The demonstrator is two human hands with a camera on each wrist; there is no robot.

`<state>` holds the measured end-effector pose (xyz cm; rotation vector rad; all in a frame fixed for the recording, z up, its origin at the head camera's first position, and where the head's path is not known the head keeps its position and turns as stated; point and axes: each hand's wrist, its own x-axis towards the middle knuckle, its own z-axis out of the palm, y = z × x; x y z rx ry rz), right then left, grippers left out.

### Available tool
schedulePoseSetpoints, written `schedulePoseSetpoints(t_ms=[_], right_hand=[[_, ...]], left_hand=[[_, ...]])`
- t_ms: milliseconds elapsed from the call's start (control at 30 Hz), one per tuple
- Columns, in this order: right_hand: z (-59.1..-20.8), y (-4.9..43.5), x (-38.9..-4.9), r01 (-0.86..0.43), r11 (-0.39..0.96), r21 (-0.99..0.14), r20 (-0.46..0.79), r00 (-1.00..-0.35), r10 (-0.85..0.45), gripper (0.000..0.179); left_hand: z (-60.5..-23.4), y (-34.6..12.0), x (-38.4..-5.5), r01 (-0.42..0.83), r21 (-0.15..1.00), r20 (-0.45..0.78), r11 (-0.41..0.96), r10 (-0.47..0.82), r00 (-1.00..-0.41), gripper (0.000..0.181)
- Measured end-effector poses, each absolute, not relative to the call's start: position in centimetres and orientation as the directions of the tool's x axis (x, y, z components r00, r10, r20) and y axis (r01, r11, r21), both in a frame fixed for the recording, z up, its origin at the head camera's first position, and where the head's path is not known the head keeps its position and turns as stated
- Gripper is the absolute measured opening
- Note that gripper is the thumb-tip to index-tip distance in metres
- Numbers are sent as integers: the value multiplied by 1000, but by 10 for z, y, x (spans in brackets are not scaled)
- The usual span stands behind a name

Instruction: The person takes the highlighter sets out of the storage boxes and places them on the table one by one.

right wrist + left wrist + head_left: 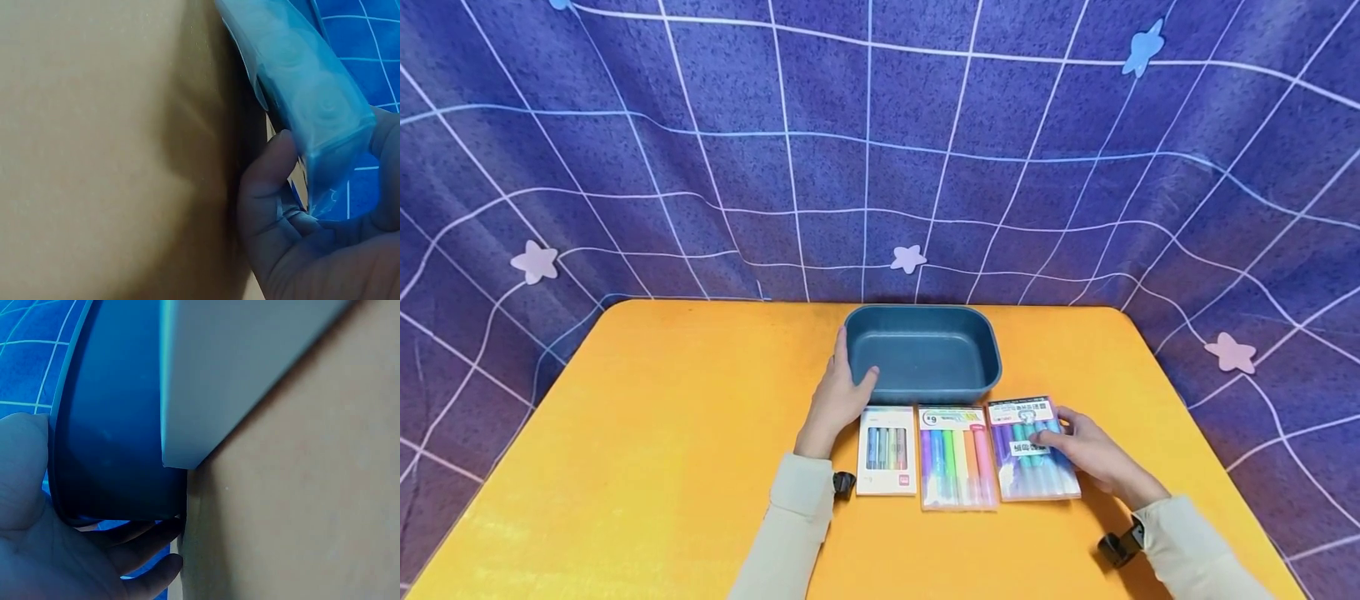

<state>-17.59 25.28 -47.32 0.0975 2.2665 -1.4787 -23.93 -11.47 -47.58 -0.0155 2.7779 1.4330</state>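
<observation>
A dark teal plastic bin (925, 357) stands on the yellow table with no lid. My left hand (838, 400) grips its left front corner, thumb over the rim and fingers along the outer wall. At the right, my right hand (1093, 454) holds a clear pack of purple, teal and blue markers (1026, 475), thumb on top and fingers under its edge. In the right wrist view this marker pack (312, 94) is lifted on the hand's side. Between the hands lie a pack of rainbow-coloured markers (958, 467) and a white box of pens (886, 475).
The yellow table (662, 433) extends to both sides of the bin. Behind it hangs a purple-blue curtain (827, 175) with a line grid and stars, reaching round both sides. Dark wrist cameras are strapped at both sleeves.
</observation>
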Motion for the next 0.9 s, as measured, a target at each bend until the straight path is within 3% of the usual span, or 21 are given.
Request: schedulePoseSetpoints(t_ms=[567,900], right_hand=[[-468,254,-176,244,554,-796,-373,-918,-132,75],[-466,254,-172,231,558,-797,-350,-930,-115,61]], left_hand=[[-478,-114,-241,-22,811,-18,585,-12,-1000,90],[-476,-115,-241,-26,803,-24,596,-12,-1000,90]])
